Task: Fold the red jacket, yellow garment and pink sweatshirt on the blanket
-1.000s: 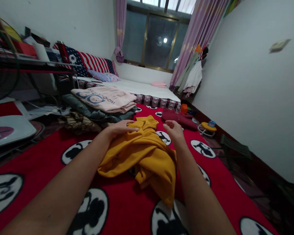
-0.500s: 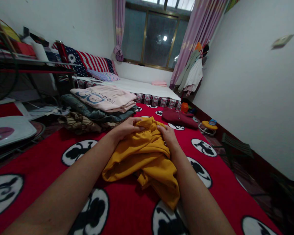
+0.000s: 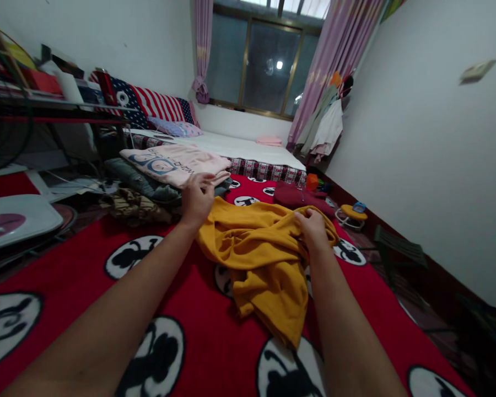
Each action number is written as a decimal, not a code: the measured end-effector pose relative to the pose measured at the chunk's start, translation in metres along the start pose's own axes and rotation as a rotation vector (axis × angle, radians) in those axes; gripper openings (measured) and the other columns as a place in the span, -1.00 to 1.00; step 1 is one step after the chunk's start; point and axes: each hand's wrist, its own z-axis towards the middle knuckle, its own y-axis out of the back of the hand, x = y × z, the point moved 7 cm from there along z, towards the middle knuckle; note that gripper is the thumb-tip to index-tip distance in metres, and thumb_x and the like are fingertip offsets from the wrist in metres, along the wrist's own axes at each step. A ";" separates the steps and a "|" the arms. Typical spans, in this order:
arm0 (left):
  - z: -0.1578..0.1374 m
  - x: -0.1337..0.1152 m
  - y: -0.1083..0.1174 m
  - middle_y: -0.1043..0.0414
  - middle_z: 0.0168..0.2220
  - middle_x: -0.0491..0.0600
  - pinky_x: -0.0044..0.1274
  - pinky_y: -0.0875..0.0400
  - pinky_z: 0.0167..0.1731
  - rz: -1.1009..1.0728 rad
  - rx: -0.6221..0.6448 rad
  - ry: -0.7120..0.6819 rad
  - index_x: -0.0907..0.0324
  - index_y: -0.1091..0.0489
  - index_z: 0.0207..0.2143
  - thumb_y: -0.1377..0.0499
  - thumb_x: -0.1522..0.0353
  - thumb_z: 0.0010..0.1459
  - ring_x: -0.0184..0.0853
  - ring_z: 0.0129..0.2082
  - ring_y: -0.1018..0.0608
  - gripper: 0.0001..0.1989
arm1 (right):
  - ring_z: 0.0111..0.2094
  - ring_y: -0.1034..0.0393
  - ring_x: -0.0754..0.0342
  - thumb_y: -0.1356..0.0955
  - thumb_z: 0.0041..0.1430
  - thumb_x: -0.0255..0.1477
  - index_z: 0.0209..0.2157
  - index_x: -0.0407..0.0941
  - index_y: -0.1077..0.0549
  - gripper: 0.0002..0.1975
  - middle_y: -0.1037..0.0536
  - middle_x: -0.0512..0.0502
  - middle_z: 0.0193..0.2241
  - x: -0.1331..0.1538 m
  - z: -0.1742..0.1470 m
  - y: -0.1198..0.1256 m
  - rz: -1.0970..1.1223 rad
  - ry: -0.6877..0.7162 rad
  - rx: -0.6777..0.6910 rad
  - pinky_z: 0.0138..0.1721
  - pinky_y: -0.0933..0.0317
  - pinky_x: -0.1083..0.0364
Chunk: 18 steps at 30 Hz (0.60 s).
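At the near edge of the red blanket [image 3: 215, 353], with its black-and-white cartoon roundels, we see both bare forearms reaching forward. In the middle of the blanket lies the mustard-yellow garment [image 3: 260, 259], rumpled, one fold trailing back toward us. Our right hand [image 3: 314, 229] is closed on the garment's right upper edge, fingers curled into the cloth. Our left hand [image 3: 197, 198] sits at its left upper corner, fingers bent, seemingly pinching the fabric there, though we cannot tell the grip for sure. The two hands are well apart, with the yellow cloth spread between them. Just beyond the left hand, at the blanket's far left edge, there's a stack of folded clothes [image 3: 165, 182] topped by a pale pink shirt [image 3: 177, 162]. Toward the far right edge lies a dark red garment [image 3: 297, 197]. Farther back, a bed [image 3: 248, 150], then the window [image 3: 264, 66] with pink curtains [image 3: 334, 49].
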 end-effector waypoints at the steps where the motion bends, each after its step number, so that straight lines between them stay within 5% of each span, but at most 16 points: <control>1: -0.009 -0.010 -0.018 -0.50 -0.14 0.07 -0.42 -0.38 -0.01 -0.015 0.189 -0.018 0.23 -0.48 -0.22 -0.13 0.45 0.05 -0.21 -0.08 -0.51 -0.78 | -0.35 -0.46 -0.03 -0.39 -0.12 -0.38 -0.43 -0.14 -0.51 -0.83 -0.54 -0.05 -0.51 0.006 -0.004 -0.004 -0.067 0.033 0.061 -0.33 -0.31 0.11; 3: -0.038 -0.028 -0.054 -0.52 -0.11 0.08 -0.43 -0.42 -0.08 -0.093 0.616 -0.021 0.23 -0.49 -0.15 -0.19 0.34 0.08 -0.21 -0.12 -0.54 -0.72 | -0.36 -0.48 0.00 -0.38 -0.07 -0.35 -0.42 -0.13 -0.56 -0.82 -0.57 -0.06 -0.52 0.020 -0.012 -0.009 -0.214 0.094 0.200 -0.33 -0.29 0.14; 5: -0.077 -0.046 -0.079 -0.46 0.03 0.09 -0.45 -0.42 -0.10 -0.153 0.989 -0.075 0.18 -0.42 0.04 -0.31 0.24 -0.03 -0.19 -0.06 -0.53 -0.47 | -0.38 -0.49 0.02 -0.40 -0.06 -0.32 -0.43 -0.11 -0.59 -0.82 -0.57 -0.06 -0.55 0.030 -0.021 -0.011 -0.322 0.115 0.319 -0.36 -0.27 0.16; 7: -0.107 -0.061 -0.089 -0.41 0.09 0.07 -0.45 -0.39 -0.05 -0.130 1.178 -0.201 0.11 -0.35 0.15 -0.41 0.23 -0.18 -0.15 0.01 -0.49 -0.23 | -0.43 -0.49 0.03 -0.42 -0.06 -0.29 -0.47 -0.11 -0.60 -0.82 -0.56 -0.08 -0.60 0.036 -0.027 -0.009 -0.397 0.108 0.391 -0.40 -0.25 0.17; 9: -0.119 -0.070 -0.093 -0.49 -0.02 0.05 -0.45 -0.38 -0.07 -0.071 1.216 -0.289 0.13 -0.42 0.08 -0.42 0.27 -0.23 -0.14 -0.05 -0.50 -0.27 | -0.47 -0.49 0.04 -0.43 -0.04 -0.27 -0.46 -0.13 -0.61 -0.79 -0.56 -0.09 -0.61 0.041 -0.028 -0.004 -0.406 0.108 0.387 -0.43 -0.25 0.17; 13: -0.084 -0.065 -0.082 -0.54 -0.35 -0.03 -0.53 -0.40 -0.33 -0.199 1.008 -0.074 0.25 -0.55 -0.27 -0.30 0.28 -0.09 -0.26 -0.34 -0.54 -0.69 | -0.49 -0.51 0.07 -0.39 0.03 -0.27 -0.36 -0.16 -0.60 -0.74 -0.61 -0.12 -0.50 0.051 -0.021 0.009 -0.230 0.128 0.262 -0.45 -0.28 0.19; 18: 0.008 -0.005 0.001 -0.48 -0.32 -0.05 -0.54 -0.42 -0.33 -0.474 0.025 0.209 0.23 -0.43 -0.22 -0.22 0.35 -0.05 -0.35 -0.37 -0.51 -0.71 | -0.49 -0.52 0.09 -0.36 0.07 -0.33 -0.33 -0.19 -0.57 -0.77 -0.62 -0.12 -0.44 0.062 -0.020 0.012 -0.036 0.153 0.165 -0.50 -0.29 0.21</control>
